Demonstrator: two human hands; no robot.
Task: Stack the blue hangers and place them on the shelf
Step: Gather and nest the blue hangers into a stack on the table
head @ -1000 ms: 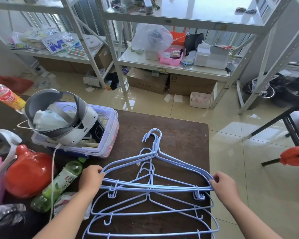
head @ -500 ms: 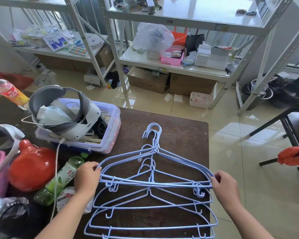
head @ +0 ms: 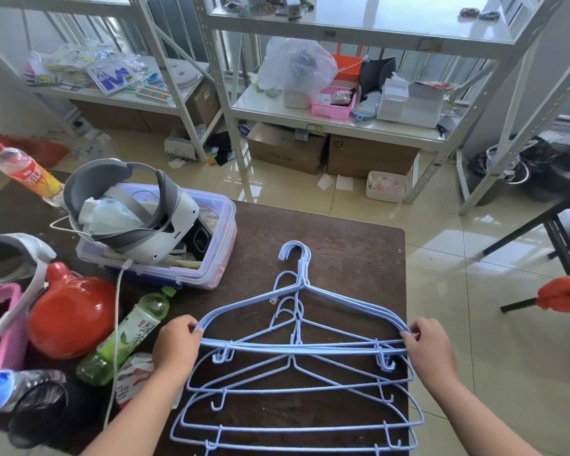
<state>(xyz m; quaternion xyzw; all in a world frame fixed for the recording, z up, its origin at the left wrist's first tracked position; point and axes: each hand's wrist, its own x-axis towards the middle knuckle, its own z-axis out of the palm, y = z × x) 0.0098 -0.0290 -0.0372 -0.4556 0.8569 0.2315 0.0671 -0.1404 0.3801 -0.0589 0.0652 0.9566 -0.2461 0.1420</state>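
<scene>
Blue hangers [head: 297, 347], bunched, are pinched at opposite ends by left hand [head: 175, 347] and right hand [head: 430, 350] fingers.

Left hand [head: 175, 345] and right hand [head: 429, 348] reach forward, well apart, fingers curled closed in a pinching grip

Hangers [head: 297, 348]: pale blue wire, all one shade. Table [head: 352, 258]: dark brown, wood-grain pattern. Near left: red round jug [head: 69, 320]; green-tinted bottle [head: 125, 337] with green-and-white label and green cap. Far left bottle [head: 25, 172]: clear, red cap, red-orange-yellow label. Headset [head: 135, 212]: white and grey, on a clear bin [head: 218, 258], lavender-tinted I think. Far shelf [head: 343, 126]: white frame; pink basket [head: 333, 108]. Floor [head: 474, 340]: glossy beige tile.
</scene>
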